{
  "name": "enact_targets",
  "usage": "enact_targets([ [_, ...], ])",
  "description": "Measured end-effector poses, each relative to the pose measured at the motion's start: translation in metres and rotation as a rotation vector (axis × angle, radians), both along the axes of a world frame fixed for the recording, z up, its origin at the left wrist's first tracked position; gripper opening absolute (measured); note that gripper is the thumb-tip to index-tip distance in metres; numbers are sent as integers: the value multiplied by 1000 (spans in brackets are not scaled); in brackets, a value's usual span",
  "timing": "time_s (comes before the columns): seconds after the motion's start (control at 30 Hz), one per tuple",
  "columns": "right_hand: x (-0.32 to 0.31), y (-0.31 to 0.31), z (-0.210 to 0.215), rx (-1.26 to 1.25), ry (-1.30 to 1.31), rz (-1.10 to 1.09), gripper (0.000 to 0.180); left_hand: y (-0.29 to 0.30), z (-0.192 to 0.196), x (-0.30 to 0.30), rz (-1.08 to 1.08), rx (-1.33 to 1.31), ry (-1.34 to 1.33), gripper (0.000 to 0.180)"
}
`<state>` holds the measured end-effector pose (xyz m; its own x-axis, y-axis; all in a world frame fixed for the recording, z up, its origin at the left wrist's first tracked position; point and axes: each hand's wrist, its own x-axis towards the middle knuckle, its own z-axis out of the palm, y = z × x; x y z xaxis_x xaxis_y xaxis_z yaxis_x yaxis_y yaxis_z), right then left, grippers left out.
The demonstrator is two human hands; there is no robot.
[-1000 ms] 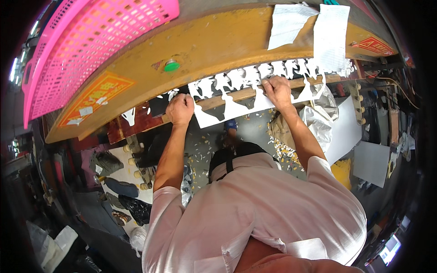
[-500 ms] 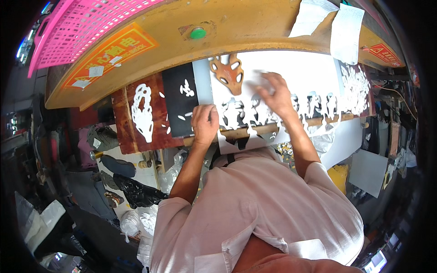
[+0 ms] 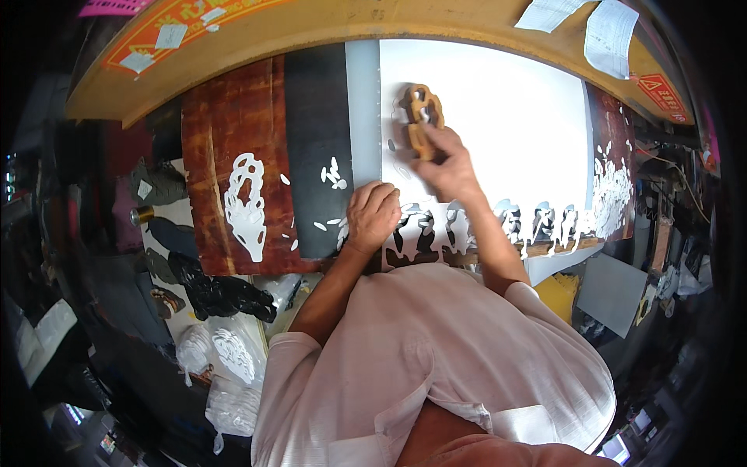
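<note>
My right hand [image 3: 446, 163] grips the lower end of a brown cutting die [image 3: 424, 109] with several openings, standing tilted over the left part of a white sheet [image 3: 498, 124]. Small white cut-out bits show in and beside the die. Near the sheet's lower left corner, my left hand [image 3: 373, 214] rests with its fingers curled together. What lies under those fingers is hidden. Cut-out gaps run along the sheet's near edge, leaving ragged white strips [image 3: 545, 222] between them.
On the brown board [image 3: 210, 124] at left lies a white openwork cut piece [image 3: 247, 210]. A black mat [image 3: 315, 117] adjoins it. White scraps [image 3: 613, 194] pile up at right. A yellow machine beam [image 3: 327, 23] spans the far side. Bagged white pieces [image 3: 233, 405] sit lower left.
My right hand has closed on the die, which lay flat on the sheet, and has tilted it up. The view has shifted, showing more of the sheet. My left hand stays near the sheet's corner.
</note>
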<state>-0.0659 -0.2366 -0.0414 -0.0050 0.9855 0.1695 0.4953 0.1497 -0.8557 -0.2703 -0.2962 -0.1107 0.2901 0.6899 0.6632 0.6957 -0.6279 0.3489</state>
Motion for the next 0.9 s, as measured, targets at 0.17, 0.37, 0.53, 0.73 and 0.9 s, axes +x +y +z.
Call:
enact_targets([
  [0.17, 46, -16, 4, -174, 647, 73, 70, -28, 40, 24, -8, -283, 71, 61],
  [0.37, 57, -7, 16, -209, 769, -31, 66, -1, 39, 53, -103, -213, 197, 84],
  [0.53, 83, -17, 37, -62, 76, -108, 65, 0, 14, 44, -100, -248, 258, 77],
  [0.73, 72, -26, 4, 313, -558, -38, 57, 3, 17, 46, -78, -244, 242, 75],
  [0.9, 66, -19, -22, 355, -617, -56, 55, 13, 19, 45, -78, -227, 244, 74],
])
